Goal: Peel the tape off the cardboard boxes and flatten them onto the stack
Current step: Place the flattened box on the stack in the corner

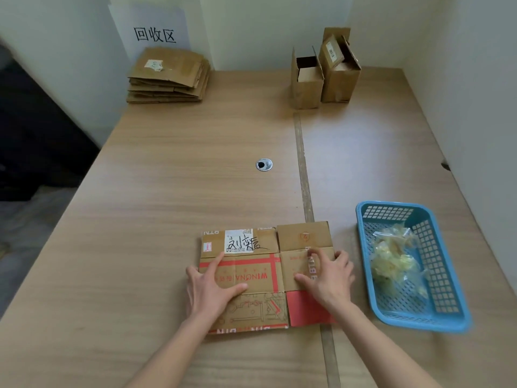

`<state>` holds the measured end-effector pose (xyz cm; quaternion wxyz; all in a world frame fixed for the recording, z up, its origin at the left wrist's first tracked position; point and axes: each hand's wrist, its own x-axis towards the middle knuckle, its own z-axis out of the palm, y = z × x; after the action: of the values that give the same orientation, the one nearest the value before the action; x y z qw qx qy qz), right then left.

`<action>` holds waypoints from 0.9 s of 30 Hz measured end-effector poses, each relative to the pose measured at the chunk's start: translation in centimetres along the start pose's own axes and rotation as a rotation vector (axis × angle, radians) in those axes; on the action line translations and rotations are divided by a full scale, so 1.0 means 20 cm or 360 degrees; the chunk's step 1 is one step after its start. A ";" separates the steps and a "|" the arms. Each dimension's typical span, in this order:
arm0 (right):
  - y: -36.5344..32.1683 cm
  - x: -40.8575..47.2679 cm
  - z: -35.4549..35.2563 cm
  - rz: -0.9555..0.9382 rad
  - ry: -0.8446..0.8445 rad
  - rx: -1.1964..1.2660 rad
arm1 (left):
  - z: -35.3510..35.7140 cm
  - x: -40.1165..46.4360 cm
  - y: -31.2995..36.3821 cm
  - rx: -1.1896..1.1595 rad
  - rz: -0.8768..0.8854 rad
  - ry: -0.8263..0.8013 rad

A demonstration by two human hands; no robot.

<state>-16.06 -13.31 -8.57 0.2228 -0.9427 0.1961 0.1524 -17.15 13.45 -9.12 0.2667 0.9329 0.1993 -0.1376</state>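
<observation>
Left hand: left hand point(212, 287) lies flat on the squashed box point(246, 278), fingers straight and spread, pressing down on the part with red lines.
Right hand: right hand point(331, 278) rests on the right part of the same box. Its thumb and pointer finger seem to pinch at something small by a fold, maybe a bit of tape, but it is too small to be sure.
Box: it lies flat on the table point(173, 191), close to the person, with a white label on top.
Stack: the stack point(169, 77) of flat boxes sits far away at the back left, under a paper sign point(154, 32).
Boxes left: two open boxes point(324, 77) stand at the back right, not yet squashed.
Basket: the blue basket point(453, 312) sits just right of the box and holds crumpled tape point(394, 261).
Step now: I think this is pressing the box flat and picking off the last tape.
How to do it well: keep the left hand pushing down so the box cannot slide. Pull any tape slowly and low along the cardboard so it does not rip. Drop it in the basket, then carry the flat box to the stack.
</observation>
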 end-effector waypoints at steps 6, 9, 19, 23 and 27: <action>0.04 0.00 -0.02 0.0000 -0.0016 0.0234 | -0.01 -0.10 -0.04 0.0039 0.0061 0.0096; 0.01 -0.04 -0.02 -0.0054 0.0034 0.0324 | -0.07 -0.12 -0.06 -0.0087 0.0057 0.0218; -0.62 -0.28 -0.17 -0.0245 0.0107 0.0552 | -0.72 -0.15 -0.26 -0.0293 0.0116 0.0453; -1.10 -0.44 -0.27 -0.0520 0.0239 0.0677 | -1.18 -0.12 -0.38 -0.0295 0.0106 0.0538; -1.61 -0.66 -0.31 -0.0720 0.0322 0.0607 | -1.66 -0.08 -0.58 -0.0318 0.0155 0.0607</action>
<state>-12.27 14.15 13.22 0.4033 -0.9140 0.0276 -0.0350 -18.64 40.35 13.59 0.3216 0.9194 0.2136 0.0748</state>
